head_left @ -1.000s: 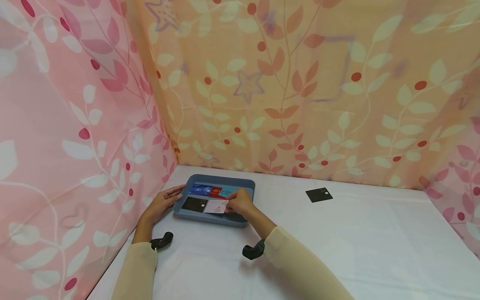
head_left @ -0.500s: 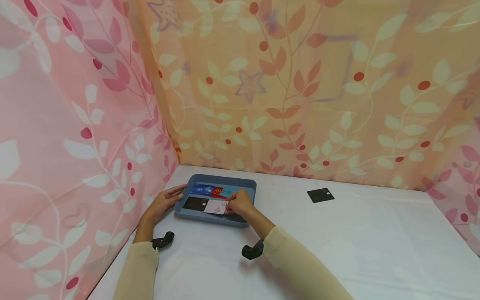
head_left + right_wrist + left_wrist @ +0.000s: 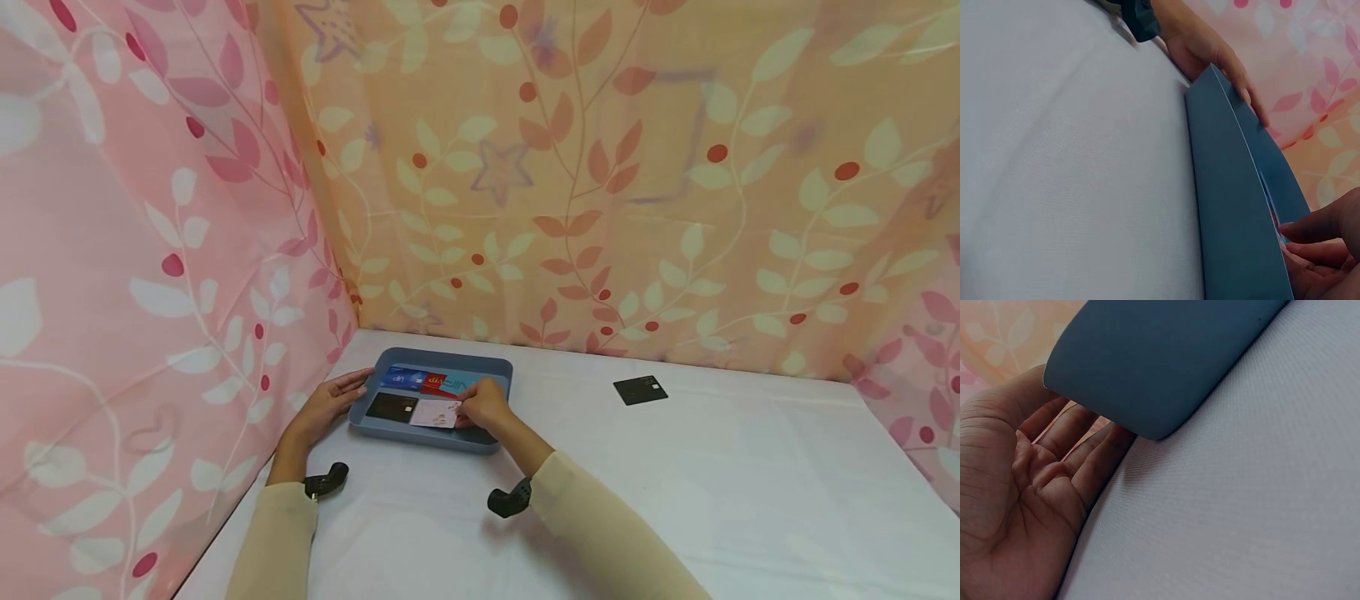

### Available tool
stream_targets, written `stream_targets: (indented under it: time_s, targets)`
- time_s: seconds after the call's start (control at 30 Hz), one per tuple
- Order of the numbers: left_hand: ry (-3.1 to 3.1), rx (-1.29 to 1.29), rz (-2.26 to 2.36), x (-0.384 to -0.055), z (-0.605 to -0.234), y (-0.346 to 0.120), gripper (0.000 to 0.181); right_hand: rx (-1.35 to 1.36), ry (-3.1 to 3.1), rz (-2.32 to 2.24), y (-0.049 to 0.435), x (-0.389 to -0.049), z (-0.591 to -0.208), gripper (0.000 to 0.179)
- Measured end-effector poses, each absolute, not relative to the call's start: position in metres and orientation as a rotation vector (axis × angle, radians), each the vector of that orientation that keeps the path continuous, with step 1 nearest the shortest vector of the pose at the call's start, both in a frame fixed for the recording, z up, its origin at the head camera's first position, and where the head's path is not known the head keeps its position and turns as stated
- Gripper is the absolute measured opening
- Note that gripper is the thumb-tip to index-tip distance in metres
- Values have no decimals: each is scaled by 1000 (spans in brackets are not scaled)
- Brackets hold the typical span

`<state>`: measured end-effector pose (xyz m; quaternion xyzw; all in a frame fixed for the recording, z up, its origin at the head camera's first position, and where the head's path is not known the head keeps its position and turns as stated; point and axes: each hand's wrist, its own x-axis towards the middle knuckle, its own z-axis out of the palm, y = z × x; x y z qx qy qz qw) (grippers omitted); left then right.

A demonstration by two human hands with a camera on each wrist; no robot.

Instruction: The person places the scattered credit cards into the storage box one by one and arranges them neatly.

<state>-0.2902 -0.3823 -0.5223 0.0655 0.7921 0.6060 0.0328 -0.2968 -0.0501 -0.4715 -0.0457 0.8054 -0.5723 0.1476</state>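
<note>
A blue-grey tray stands at the left of the table with several flat cards in it. Along its back lie a blue card, a red VIP card and a light-blue card; a black card is at the front left. My right hand pinches the right edge of a pale pink card beside the black one. Its thumb and fingers reach inside the tray in the right wrist view. My left hand rests against the tray's left side, fingers extended along the rim.
Another black card lies by itself on the white table, right of the tray. A pink patterned cloth rises close at the left, and an orange one stands behind the table.
My right hand has shifted slightly right with the pink card, which now lies a little farther right over the tray. My left hand stays at the tray's side.
</note>
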Motion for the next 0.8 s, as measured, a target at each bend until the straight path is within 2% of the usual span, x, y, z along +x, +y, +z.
stream_targets:
  time_s: [0.5,0.8]
  targets:
    - [2422,220,1865,-291,-524,-383,55,-135,2385,-1586,-50,-296,-470,17]
    - [2420,209,1874,-290,-522,-382,54,-120,2415,-1570,-50,-295,-470,21]
